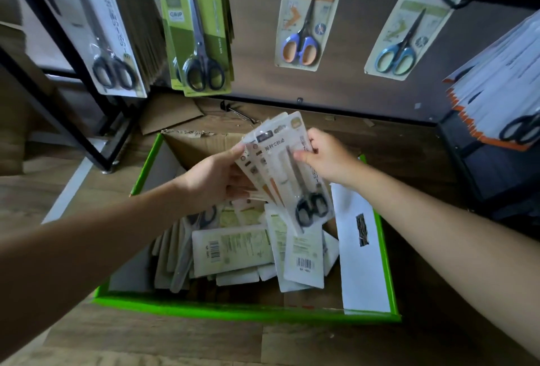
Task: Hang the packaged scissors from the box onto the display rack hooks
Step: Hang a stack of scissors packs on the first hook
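A green-edged cardboard box [248, 311] on the floor holds several packaged scissors [233, 248], most lying face down. Above the box, my left hand [216, 175] grips a fanned bunch of scissor packs [257, 167] from the left. My right hand [324, 158] pinches the front pack [292, 173], a white card with black-handled scissors, at its right edge. On the display rack behind hang a green pack [195, 26], a purple-and-orange-handled pack [306, 15] and a blue-handled pack [409, 29], each on a black hook [450, 0].
A black metal frame [67, 73] with another hanging pack [96, 29] stands at the left. A thick row of packs [496, 88] hangs at the right above a dark bin [496, 173]. A loose hook [233, 108] and cardboard scraps [166, 114] lie on the wooden floor behind the box.
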A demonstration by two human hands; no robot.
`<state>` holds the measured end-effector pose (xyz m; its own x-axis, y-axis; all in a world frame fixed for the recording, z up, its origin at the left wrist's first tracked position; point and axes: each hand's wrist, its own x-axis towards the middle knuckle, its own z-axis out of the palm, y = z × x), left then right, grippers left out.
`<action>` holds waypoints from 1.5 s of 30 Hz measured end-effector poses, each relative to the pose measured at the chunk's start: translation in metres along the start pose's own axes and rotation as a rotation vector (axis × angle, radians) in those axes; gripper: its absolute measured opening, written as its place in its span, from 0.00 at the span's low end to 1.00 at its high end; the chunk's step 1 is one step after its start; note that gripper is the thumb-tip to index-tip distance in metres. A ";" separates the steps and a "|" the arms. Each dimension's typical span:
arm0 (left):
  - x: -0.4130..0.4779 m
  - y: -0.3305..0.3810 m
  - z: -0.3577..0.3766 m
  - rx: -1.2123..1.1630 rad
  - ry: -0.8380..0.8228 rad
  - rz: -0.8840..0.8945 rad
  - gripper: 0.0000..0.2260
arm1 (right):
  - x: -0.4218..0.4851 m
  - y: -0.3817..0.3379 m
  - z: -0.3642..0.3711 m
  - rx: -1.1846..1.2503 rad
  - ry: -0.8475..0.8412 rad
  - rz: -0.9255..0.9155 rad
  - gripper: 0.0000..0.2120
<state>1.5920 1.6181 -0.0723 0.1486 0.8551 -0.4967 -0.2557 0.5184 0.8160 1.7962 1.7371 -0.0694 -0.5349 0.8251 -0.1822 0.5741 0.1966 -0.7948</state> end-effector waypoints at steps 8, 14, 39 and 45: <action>-0.002 0.004 0.007 0.085 0.318 0.171 0.04 | -0.007 0.000 -0.005 0.460 0.006 0.114 0.12; 0.000 0.009 0.013 0.083 0.284 0.198 0.03 | -0.005 0.001 -0.001 0.484 0.045 0.127 0.10; 0.006 0.036 0.001 0.122 0.439 0.585 0.09 | -0.011 -0.017 -0.024 0.788 0.039 0.400 0.12; -0.005 0.024 0.013 0.605 0.256 0.798 0.12 | -0.025 -0.020 -0.014 0.841 -0.106 0.533 0.17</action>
<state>1.5969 1.6264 -0.0461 -0.0793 0.9613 0.2638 0.3435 -0.2221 0.9125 1.8071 1.7198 -0.0407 -0.4117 0.6369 -0.6518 0.1519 -0.6573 -0.7382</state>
